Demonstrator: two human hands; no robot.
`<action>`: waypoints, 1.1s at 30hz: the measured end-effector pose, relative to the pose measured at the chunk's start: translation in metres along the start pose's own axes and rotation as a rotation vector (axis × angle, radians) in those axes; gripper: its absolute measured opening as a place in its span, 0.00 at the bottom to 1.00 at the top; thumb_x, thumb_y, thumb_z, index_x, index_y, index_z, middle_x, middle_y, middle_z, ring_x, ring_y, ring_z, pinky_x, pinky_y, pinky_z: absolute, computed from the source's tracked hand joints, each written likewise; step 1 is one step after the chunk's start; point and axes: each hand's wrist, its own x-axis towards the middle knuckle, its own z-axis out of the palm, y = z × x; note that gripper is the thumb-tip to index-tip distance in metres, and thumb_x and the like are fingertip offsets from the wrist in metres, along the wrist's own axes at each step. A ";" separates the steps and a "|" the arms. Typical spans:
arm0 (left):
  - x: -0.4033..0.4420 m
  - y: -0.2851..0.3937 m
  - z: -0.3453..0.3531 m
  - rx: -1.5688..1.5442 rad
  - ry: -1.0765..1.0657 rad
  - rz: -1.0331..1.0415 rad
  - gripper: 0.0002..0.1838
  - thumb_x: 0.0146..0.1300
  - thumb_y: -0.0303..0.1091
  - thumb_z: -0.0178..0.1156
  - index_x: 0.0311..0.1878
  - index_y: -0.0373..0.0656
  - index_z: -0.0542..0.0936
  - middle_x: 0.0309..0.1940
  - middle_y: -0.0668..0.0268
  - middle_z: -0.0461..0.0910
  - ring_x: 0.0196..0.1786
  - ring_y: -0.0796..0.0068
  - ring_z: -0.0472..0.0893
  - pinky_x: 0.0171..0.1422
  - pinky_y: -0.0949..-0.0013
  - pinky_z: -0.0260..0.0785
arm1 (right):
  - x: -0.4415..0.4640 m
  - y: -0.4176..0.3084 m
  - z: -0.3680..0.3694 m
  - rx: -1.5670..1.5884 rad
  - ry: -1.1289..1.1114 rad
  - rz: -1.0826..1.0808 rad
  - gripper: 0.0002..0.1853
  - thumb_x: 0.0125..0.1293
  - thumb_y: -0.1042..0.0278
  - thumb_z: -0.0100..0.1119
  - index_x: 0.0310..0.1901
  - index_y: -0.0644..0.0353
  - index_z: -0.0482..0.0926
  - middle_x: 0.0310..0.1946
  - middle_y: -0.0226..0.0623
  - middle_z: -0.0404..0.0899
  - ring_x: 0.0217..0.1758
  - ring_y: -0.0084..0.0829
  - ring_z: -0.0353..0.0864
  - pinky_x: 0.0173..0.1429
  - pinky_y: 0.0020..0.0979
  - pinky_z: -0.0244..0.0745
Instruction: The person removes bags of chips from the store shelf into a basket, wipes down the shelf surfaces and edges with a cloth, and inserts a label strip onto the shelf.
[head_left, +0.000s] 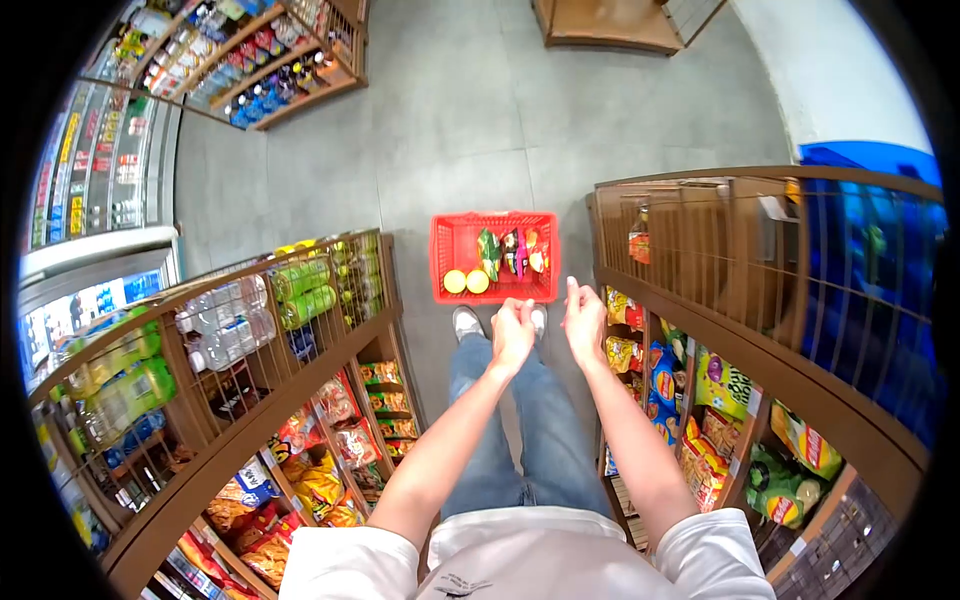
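My left hand [513,333] is held in front of my body with its fingers curled together, and nothing shows in it. To its right, my right hand [584,318] is raised with thumb and fingers apart, holding nothing visible. The two hands do not touch. Just beyond them a red shopping basket [438,250] stands on the floor by my shoes. Inside it are two round yellow items [466,281] at the near left, a green packet [489,252] in the middle and several colourful packets [524,250] on the right.
At left, a wooden shelf unit [240,425] holds bottles above and snack bags below. The right unit [760,375] has chip bags and a wire rail. Grey tiled floor [450,120] runs between them. Farther off are a bottle rack [265,65] and a wooden stand [610,25].
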 end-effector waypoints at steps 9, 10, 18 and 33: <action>-0.036 0.063 -0.022 0.148 -0.001 0.252 0.25 0.76 0.42 0.43 0.29 0.31 0.76 0.22 0.49 0.79 0.29 0.55 0.82 0.38 0.55 0.70 | -0.045 -0.062 -0.058 -0.051 -0.030 -0.178 0.25 0.75 0.54 0.47 0.29 0.71 0.75 0.24 0.63 0.72 0.32 0.63 0.75 0.33 0.47 0.68; -0.038 0.066 -0.024 0.129 -0.003 0.284 0.26 0.77 0.44 0.43 0.26 0.33 0.75 0.19 0.53 0.76 0.25 0.60 0.78 0.35 0.57 0.67 | -0.049 -0.064 -0.062 -0.029 -0.022 -0.192 0.26 0.75 0.53 0.48 0.27 0.71 0.74 0.23 0.63 0.71 0.30 0.62 0.71 0.32 0.47 0.67; -0.059 0.098 -0.062 -0.018 -0.204 0.234 0.33 0.76 0.53 0.43 0.20 0.35 0.73 0.14 0.71 0.67 0.21 0.79 0.65 0.26 0.64 0.59 | -0.096 -0.087 -0.102 0.075 0.116 -0.116 0.34 0.74 0.42 0.46 0.21 0.69 0.67 0.14 0.47 0.58 0.19 0.30 0.56 0.26 0.43 0.58; -0.124 0.134 -0.072 0.056 -0.816 0.393 0.29 0.72 0.53 0.52 0.18 0.43 0.72 0.10 0.73 0.67 0.14 0.83 0.65 0.19 0.75 0.55 | -0.210 -0.119 -0.135 0.252 0.638 -0.043 0.30 0.70 0.53 0.58 0.16 0.65 0.62 0.10 0.34 0.54 0.17 0.22 0.51 0.21 0.37 0.49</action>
